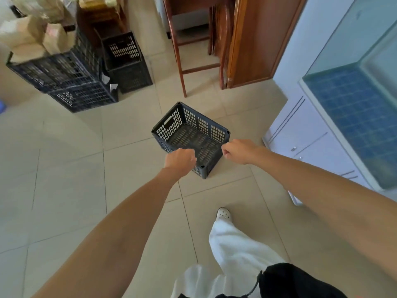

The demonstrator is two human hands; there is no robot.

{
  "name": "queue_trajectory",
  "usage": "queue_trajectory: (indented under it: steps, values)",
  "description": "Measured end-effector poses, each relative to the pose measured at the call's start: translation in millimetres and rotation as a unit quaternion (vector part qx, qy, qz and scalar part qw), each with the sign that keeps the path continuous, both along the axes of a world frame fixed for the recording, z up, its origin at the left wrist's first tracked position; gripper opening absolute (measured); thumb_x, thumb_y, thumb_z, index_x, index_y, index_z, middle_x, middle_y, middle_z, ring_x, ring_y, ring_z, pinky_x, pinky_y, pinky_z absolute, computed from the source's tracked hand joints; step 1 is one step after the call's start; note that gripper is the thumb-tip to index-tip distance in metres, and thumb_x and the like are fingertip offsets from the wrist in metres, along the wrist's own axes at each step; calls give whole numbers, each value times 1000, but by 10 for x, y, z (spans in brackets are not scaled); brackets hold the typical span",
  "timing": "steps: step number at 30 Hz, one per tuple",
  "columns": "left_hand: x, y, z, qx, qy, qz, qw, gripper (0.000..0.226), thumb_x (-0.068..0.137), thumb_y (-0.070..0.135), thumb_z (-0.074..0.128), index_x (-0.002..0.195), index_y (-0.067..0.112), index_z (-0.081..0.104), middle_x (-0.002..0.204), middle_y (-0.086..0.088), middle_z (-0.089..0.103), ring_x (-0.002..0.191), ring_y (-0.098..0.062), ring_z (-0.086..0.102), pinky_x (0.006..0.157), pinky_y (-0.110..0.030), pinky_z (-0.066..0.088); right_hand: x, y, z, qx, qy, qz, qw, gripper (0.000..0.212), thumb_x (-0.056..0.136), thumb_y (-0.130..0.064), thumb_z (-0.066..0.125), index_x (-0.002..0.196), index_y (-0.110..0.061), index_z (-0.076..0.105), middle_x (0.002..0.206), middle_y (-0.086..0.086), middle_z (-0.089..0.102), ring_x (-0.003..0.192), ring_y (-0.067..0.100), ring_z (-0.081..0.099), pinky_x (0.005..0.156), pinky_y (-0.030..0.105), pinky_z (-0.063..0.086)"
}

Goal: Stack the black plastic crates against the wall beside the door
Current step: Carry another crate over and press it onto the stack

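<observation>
Head view: left hand (180, 158) and right hand (236, 150) each grip the empty crate's (189, 134) rim above the floor (75, 168); stacked crates (71, 82) wait well beyond it, so stacking remains.

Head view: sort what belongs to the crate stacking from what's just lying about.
Job:
empty black crate, held at its rim by left hand and right hand
stacked crates
single crate

Lying about:
paper bags
wooden chair
white cabinet
</observation>
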State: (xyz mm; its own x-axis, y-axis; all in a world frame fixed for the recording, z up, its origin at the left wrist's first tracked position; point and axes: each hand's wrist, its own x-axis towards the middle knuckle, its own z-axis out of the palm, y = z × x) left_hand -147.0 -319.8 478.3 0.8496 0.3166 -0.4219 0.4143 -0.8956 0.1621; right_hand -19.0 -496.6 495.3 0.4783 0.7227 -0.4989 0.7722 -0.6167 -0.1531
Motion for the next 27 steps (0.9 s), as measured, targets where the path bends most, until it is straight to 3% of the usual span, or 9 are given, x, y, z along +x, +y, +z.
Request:
queue_trajectory:
  steps: [5, 10, 13, 17, 21, 24, 27]
  values:
    - [587, 652, -197, -40, 13, 67, 997, 26, 99, 31, 41, 101, 18, 63, 91, -5, 64, 78, -27, 56, 70, -34, 42, 765, 605, -114, 3, 1, -25, 1000, 23, 98, -17, 39, 105, -14, 61, 108, 11, 64, 90, 27, 59, 70, 31, 40]
    - [903, 1344, -541, -58, 52, 94, 993, 27, 99, 29, 41, 107, 18, 64, 101, -6, 66, 86, -27, 58, 76, -35, 45, 1311, 1225, -438, -18, 31, -55, 998, 27, 98, -19, 38, 107, -12, 62, 109, 11, 65, 97, 29, 60, 79, 36, 46]
    - [1139, 1739, -729, -73, 58, 120, 988, 28, 98, 29, 42, 110, 19, 65, 105, -6, 68, 96, -31, 63, 83, -38, 48, 1662, 1622, -674, -14, 38, -87, 995, 27, 99, -20, 35, 102, -12, 61, 103, 10, 66, 91, 28, 61, 73, 33, 45]
    - [1397, 2193, -1044, -83, 66, 176, 979, 29, 95, 33, 44, 109, 23, 66, 104, -5, 68, 94, -29, 64, 79, -36, 48, 2129, 2149, -1080, -6, 31, -123, 992, 29, 98, -21, 34, 100, -13, 61, 98, 10, 66, 82, 27, 59, 66, 29, 38]
    - [1530, 2444, -1544, -84, 76, 245, 963, 38, 94, 57, 44, 111, 29, 64, 105, 0, 68, 94, -26, 63, 74, -33, 40, 2455, 2476, -1621, -20, 36, -138, 990, 27, 97, -21, 33, 100, -16, 60, 98, 8, 65, 79, 26, 55, 68, 30, 38]
    - [1623, 2539, -2062, -92, 92, 285, 950, 44, 92, 62, 46, 115, 28, 64, 111, -1, 68, 95, -25, 61, 74, -33, 38, 2639, 2564, -2159, -38, 39, -146, 988, 23, 97, -20, 37, 108, -16, 58, 105, 8, 64, 87, 29, 59, 71, 32, 42]
    - [1696, 2549, -2698, -135, 128, 316, 930, 54, 93, 61, 48, 126, 20, 59, 125, -5, 63, 113, -30, 60, 80, -35, 41, 2788, 2541, -2739, -51, 49, -156, 985, 25, 95, -20, 44, 117, -15, 54, 113, 10, 63, 97, 31, 61, 79, 36, 46]
